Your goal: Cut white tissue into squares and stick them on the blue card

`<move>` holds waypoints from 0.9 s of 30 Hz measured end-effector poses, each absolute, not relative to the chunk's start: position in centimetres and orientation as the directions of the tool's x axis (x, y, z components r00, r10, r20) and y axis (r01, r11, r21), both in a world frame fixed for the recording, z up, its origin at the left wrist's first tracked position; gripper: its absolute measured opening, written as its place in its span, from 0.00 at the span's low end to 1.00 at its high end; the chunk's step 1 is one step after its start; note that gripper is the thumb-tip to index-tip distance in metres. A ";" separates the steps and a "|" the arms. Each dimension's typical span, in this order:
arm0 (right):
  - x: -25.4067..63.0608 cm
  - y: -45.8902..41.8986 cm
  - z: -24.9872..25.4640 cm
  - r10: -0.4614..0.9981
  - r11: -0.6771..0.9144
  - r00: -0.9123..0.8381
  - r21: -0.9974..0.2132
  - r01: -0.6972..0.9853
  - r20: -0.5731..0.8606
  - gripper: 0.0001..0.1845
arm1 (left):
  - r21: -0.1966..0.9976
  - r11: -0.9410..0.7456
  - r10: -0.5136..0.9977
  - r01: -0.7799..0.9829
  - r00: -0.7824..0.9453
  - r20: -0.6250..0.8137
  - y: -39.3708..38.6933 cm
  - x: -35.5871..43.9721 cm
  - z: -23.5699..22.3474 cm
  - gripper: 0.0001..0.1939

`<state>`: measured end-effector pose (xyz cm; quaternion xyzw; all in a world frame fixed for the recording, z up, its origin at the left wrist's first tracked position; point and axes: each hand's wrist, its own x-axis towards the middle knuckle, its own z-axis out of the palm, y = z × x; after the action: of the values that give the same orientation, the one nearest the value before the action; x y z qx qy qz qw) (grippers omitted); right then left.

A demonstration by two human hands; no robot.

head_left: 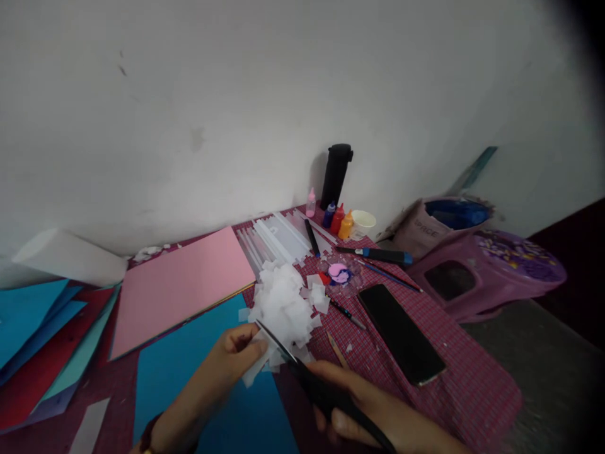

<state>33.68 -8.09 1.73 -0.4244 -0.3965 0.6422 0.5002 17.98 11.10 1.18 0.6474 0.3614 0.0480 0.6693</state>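
My left hand (pixel 243 353) pinches a strip of thin white paper (pixel 258 364) between thumb and fingers. Wrapped around the handles of black scissors (pixel 312 381) is my right hand (pixel 347 397). The scissor blades point left and lie against the strip, close to my left fingertips. Just beyond them rises a heap of small cut white paper pieces (pixel 283 302). Beneath my left hand lies a blue sheet (pixel 189 366), partly covered by the heap and my arm. A few more white squares (pixel 317 293) rest to the heap's right.
A pink sheet stack (pixel 184 284) and coloured sheets (pixel 70 359) lie left. Clear white strips (pixel 278 236) are behind the heap. Rightward are a phone (pixel 401 334), a utility knife (pixel 378 254), paint bottles (pixel 338 221), a black flask (pixel 335 176) and a pink stool (pixel 491 271).
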 end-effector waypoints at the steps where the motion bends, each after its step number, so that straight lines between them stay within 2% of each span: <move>1: 33.8 -8.1 1.5 0.977 -0.195 -0.143 -0.930 -0.312 -0.157 0.41 | 0.906 0.157 0.534 0.392 0.738 -0.412 11.2 18.1 1.0 0.17; 6: 33.7 -8.8 0.7 0.964 -0.265 -0.112 -0.898 -0.350 -0.241 0.45 | 0.909 0.177 0.530 0.376 0.742 -0.410 11.1 18.5 1.0 0.15; 16: 33.0 -7.8 0.0 0.964 -0.255 -0.024 -0.893 -0.371 -0.266 0.38 | 0.912 0.212 0.529 0.351 0.743 -0.410 11.0 18.5 1.2 0.16; 19: 33.4 -7.7 -0.2 0.963 -0.255 0.001 -0.911 -0.325 -0.271 0.41 | 0.896 0.294 0.513 0.334 0.736 -0.442 11.2 18.2 1.8 0.15; 23: 34.4 -8.3 0.5 0.972 -0.235 -0.026 -0.943 -0.235 -0.236 0.39 | 0.879 0.337 0.551 0.338 0.685 -0.476 12.0 17.7 2.1 0.13; 27: 34.9 -9.0 1.5 0.947 -0.320 -0.054 -0.925 -0.205 -0.316 0.42 | 0.901 0.332 0.601 0.279 0.674 -0.430 12.9 17.7 2.7 0.13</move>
<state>34.88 -9.01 1.45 -0.5135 -0.3615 0.6297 0.4573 17.66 12.86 2.65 0.5670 0.3882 0.1120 0.7179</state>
